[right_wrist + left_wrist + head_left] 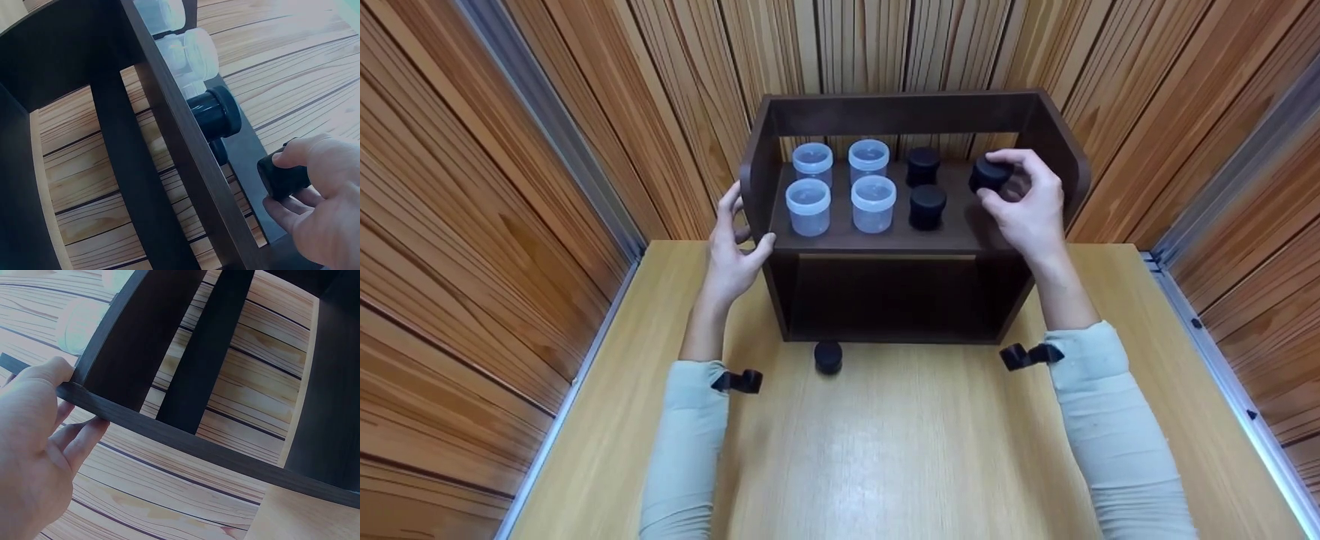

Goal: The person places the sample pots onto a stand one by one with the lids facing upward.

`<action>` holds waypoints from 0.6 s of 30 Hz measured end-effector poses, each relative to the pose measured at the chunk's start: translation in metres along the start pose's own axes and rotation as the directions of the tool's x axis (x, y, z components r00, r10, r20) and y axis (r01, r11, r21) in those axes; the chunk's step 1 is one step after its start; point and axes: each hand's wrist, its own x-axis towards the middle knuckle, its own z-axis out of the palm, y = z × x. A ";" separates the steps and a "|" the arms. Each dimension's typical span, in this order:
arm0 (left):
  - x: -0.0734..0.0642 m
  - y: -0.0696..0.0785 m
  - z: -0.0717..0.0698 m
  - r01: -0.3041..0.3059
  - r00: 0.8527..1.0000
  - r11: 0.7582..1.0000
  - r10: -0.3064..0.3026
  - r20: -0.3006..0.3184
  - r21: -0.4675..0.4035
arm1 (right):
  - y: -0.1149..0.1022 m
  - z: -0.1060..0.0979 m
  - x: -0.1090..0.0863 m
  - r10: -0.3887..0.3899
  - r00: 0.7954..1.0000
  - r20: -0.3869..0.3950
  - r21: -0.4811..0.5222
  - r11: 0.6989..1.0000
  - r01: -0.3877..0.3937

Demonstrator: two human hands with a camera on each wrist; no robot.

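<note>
A dark brown two-tier shelf (877, 241) stands on the table. At its left side panel, my left hand (733, 259) grips the edge, thumb at the front and fingers along the outside. My right hand (1030, 210) pinches a small black lidded jar (988, 174) between thumb and fingers over the right end of the upper tier. The right wrist view shows this jar (281, 177) held apart from the shelf's front board. Left of it are a rear black jar (922, 165) and a front black jar (927, 207). Several translucent jars (873, 204) fill the tier's left half.
Another black jar (828, 358) sits on the wooden table (840, 450) just in front of the shelf. The lower compartment (885, 300) is dark inside. Wood-patterned walls (547, 150) enclose the table at the back and sides.
</note>
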 end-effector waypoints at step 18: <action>-0.002 0.004 -0.001 0.025 1.000 1.000 -0.025 0.003 0.011 | 0.017 0.007 0.034 0.139 0.990 -0.009 -0.195 0.971 -0.138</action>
